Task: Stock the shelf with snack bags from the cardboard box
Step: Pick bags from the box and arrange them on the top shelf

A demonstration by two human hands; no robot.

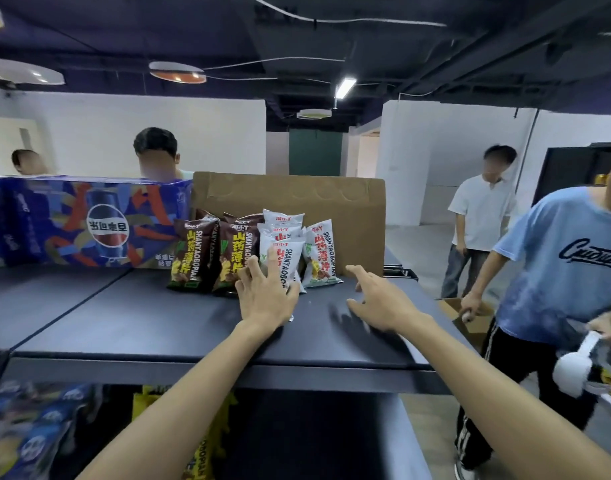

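From the head camera, my left hand lies with fingers spread and straight against the front white snack bag, steadying it, pinching nothing. My right hand hovers just above the shelf with its fingers spread loose and nothing in it. The bags stand in a cluster near the shelf's back edge, right of its middle, against the upright cardboard flap: two brown snack bags on the left, the white ones beside them.

I judge these bags light, puffed with air, slick-filmed and easily toppled, with brittle chips inside. I would take each by its crimped top seal or cradle its sides, never squeeze the belly.

The bags read "SHANYAOBOPIAN" beside Chinese characters. The blue drinks carton at the back left carries a Pepsi-style globe, its print upside down.
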